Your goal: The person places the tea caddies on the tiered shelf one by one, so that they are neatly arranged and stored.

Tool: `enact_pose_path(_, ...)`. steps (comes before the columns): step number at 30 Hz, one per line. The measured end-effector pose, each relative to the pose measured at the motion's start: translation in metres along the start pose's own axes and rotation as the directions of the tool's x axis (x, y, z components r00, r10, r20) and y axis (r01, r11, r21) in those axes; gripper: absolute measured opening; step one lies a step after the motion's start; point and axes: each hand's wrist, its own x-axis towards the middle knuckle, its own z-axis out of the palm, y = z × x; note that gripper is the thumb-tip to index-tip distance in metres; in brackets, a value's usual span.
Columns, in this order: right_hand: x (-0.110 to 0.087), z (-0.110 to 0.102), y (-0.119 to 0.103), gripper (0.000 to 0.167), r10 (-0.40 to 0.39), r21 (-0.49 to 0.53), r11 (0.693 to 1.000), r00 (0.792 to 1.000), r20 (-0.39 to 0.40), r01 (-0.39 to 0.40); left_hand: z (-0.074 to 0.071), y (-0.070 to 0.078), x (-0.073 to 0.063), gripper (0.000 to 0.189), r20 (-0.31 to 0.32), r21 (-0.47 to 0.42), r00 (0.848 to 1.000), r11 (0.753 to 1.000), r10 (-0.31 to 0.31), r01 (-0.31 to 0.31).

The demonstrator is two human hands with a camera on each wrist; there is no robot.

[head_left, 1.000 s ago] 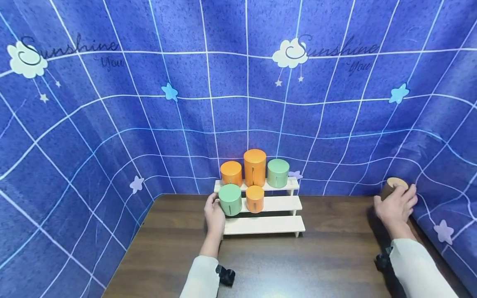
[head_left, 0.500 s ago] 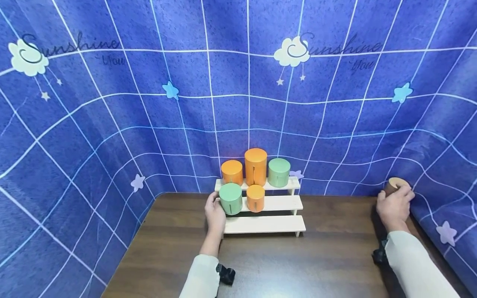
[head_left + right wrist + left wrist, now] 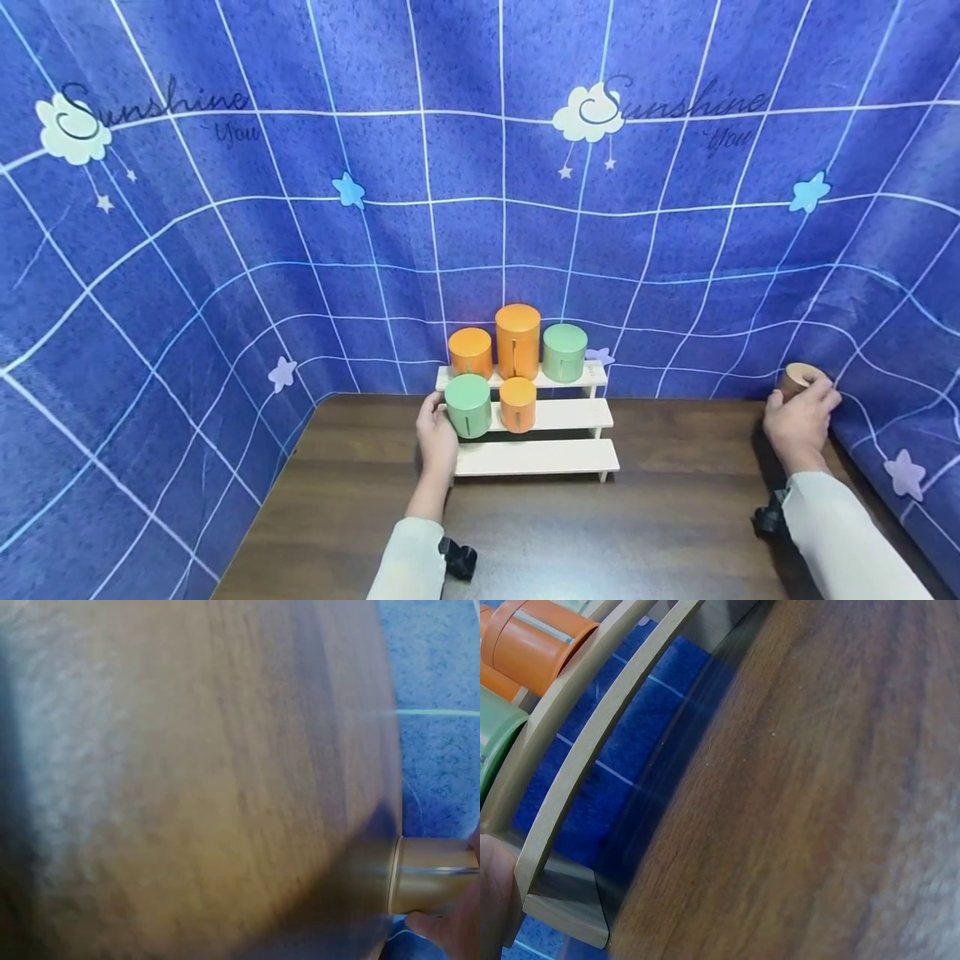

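Observation:
My left hand (image 3: 437,443) holds the left end of a pale wooden three-tier stand (image 3: 536,457); a finger (image 3: 495,892) shows against its side in the left wrist view. Just beside that hand, a green canister (image 3: 468,406) stands on the middle tier with a small orange canister (image 3: 517,405) to its right. On the top tier are a short orange canister (image 3: 471,353), a tall orange canister (image 3: 517,342) and another green canister (image 3: 565,353). Far right, my right hand (image 3: 801,423) grips a brown canister (image 3: 431,876) with a tan top, at the table's back edge.
The dark wood table (image 3: 675,500) runs between both arms. Blue curtain (image 3: 480,233) with a white grid hangs behind it and along both sides. A black wrist camera (image 3: 459,558) sits on the left sleeve, another black camera (image 3: 770,517) on the right.
My right hand's fingers have closed more around the brown canister, which stays in about the same place. The left hand and the stand hold still; the head view shifts slightly.

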Motion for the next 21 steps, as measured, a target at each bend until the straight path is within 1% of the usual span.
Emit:
enact_pose_path(3, -0.004, 0.002, 0.001, 0.058, 0.008, 0.017, 1.000, 1.000, 0.002, -0.008, -0.003, -0.003, -0.002, 0.030, -0.009, 0.012, 1.000, 1.000, -0.004, 0.004)
enact_pose_path(5, -0.008, 0.005, 0.000, 0.058, 0.011, 0.027, 1.000, 1.000, 0.003, -0.011, -0.006, -0.002, -0.004, 0.030, -0.016, 0.024, 1.000, 1.000, -0.015, 0.015)
enact_pose_path(9, -0.014, 0.007, -0.008, 0.060, 0.022, 0.038, 0.999, 1.000, 0.019, -0.023, -0.009, 0.019, -0.010, 0.029, 0.009, 0.028, 1.000, 1.000, -0.015, 0.015)
enact_pose_path(11, -0.017, 0.006, -0.016, 0.061, 0.034, 0.073, 0.997, 0.999, 0.021, -0.036, -0.009, 0.028, -0.013, 0.029, 0.026, 0.031, 1.000, 1.000, -0.002, 0.001)
enact_pose_path(13, -0.019, 0.006, -0.024, 0.062, 0.048, 0.133, 0.990, 0.999, 0.021, -0.050, -0.009, 0.033, -0.014, 0.029, 0.030, 0.029, 1.000, 1.000, 0.010, -0.011)
enact_pose_path(14, -0.021, 0.005, -0.029, 0.063, 0.057, 0.161, 0.985, 0.998, 0.023, -0.060, -0.008, 0.033, -0.013, 0.028, 0.031, 0.023, 0.999, 1.000, 0.011, -0.012)
enact_pose_path(17, -0.023, 0.004, -0.042, 0.066, 0.080, 0.239, 0.967, 0.996, 0.036, -0.087, -0.005, 0.018, -0.008, 0.028, 0.010, 0.018, 1.000, 1.000, 0.013, -0.013)
enact_pose_path(19, -0.025, 0.003, -0.050, 0.068, 0.091, 0.254, 0.962, 0.994, 0.054, -0.102, -0.003, 0.008, -0.004, 0.029, 0.001, 0.013, 1.000, 1.000, -0.002, 0.002)
enact_pose_path(21, -0.027, 0.002, -0.059, 0.069, 0.082, 0.264, 0.960, 0.994, 0.067, -0.097, 0.000, 0.000, -0.001, 0.029, -0.008, 0.010, 1.000, 1.000, -0.010, 0.010)
